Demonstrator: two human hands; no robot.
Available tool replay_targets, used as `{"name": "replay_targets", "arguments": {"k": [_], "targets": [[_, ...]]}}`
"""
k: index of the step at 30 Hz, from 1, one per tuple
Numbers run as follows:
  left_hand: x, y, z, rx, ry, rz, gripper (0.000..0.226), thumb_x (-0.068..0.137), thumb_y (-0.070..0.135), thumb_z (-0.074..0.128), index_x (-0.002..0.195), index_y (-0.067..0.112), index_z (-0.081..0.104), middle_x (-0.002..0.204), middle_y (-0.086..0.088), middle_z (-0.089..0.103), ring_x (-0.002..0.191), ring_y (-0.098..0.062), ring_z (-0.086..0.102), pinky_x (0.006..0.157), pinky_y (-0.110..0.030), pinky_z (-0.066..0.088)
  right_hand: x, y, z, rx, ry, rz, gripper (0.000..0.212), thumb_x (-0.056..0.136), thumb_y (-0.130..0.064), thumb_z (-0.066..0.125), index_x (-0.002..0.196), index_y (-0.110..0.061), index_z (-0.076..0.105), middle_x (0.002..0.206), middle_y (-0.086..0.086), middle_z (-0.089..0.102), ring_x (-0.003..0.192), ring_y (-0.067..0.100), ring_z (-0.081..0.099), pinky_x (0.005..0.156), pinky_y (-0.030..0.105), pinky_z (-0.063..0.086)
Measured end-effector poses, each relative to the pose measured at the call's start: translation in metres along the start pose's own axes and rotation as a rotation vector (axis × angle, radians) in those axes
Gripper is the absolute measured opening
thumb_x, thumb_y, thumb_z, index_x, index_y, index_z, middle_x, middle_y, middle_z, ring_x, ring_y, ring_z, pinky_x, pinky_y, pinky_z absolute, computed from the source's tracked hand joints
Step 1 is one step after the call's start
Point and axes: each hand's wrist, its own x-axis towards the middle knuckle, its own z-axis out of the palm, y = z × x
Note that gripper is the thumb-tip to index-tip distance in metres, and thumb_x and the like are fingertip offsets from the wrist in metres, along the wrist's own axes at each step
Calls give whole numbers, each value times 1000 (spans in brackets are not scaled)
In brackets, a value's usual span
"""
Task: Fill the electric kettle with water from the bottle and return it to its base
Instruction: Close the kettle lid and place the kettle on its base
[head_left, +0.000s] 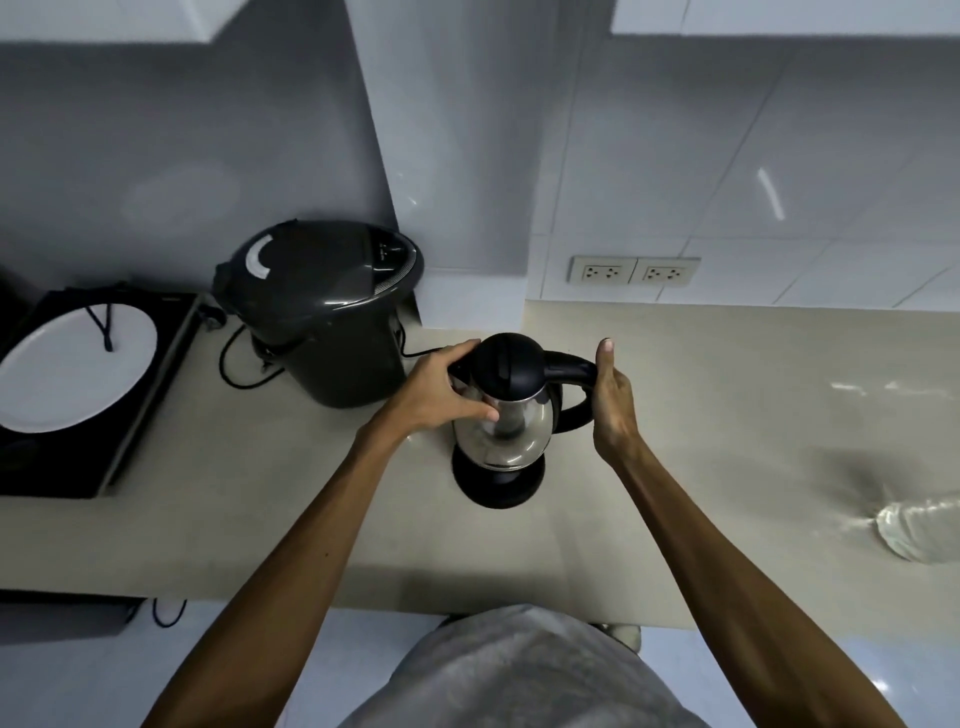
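Both hands are on the kettle (501, 410): the left hand (441, 387) wraps its grip around the steel body just under the black lid, thumb on the near side and fingers curling toward the spout side, while the right hand (613, 400) presses against the outside of the black handle (571, 371), thumb pointing up; whether its fingers are closed round the handle I cannot tell from here, since they fall behind it. The kettle stands upright on its round black base (498, 480), in the middle of the beige tabletop (260, 493), with the lid shut. A clear plastic bottle (919, 525) lies well apart, far to the right near the tabletop's edge, too blurred to show how much water it holds. To the left stand a dark pot-shaped appliance (322, 312) and a white plate (72, 364) on a black cooktop, both clear of the work. I would judge this to be the very start: neither lifting nor pouring is underway, and the lid is not yet open. The next move seems to call for opening that lid, likely with the left hand steadying the body, then fetching the bottle with one hand. The reach across to it is long, so the kettle may need carrying over.
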Motion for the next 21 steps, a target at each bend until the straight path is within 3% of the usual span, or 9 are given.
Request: {"name": "replay_targets", "arguments": {"k": [4, 10, 13, 18, 21], "targets": [[-3, -15, -5, -8, 2, -33, 109, 50, 37, 99, 149, 24, 56, 134, 5, 69, 127, -14, 63, 112, -42, 50, -3, 9, 11, -10, 5, 16, 85, 91, -80, 32, 104, -8, 76, 108, 10, 77, 110, 24, 69, 96, 37, 51], [-11, -32, 1, -12, -26, -50, 105, 55, 21, 101, 149, 20, 56, 139, 6, 66, 131, -12, 60, 113, -43, 49, -11, 28, 14, -14, 36, 69, 92, 87, -85, 33, 103, -4, 74, 108, 15, 76, 108, 27, 69, 100, 41, 51], [-16, -38, 4, -19, -32, -60, 109, 51, 31, 100, 150, 21, 54, 139, 5, 67, 129, -15, 61, 108, -45, 53, -16, 37, 13, -41, 44, 87, 99, 79, -93, 34, 102, -5, 75, 108, 16, 76, 107, 28, 70, 102, 46, 52], [-19, -40, 8, -7, -43, -53, 114, 48, 40, 98, 151, 20, 52, 139, 2, 65, 128, -18, 61, 104, -46, 55, -28, 37, 10, -24, 54, 70, 84, 92, -79, 32, 103, -9, 77, 106, 9, 78, 109, 22, 69, 97, 36, 49], [-22, -42, 14, 4, -53, -40, 112, 49, 38, 98, 151, 20, 53, 140, 1, 65, 126, -18, 62, 107, -43, 53, -31, 41, 6, -29, 51, 76, 85, 90, -81, 32, 104, -10, 77, 107, 8, 78, 109, 23, 69, 100, 39, 49]]}}
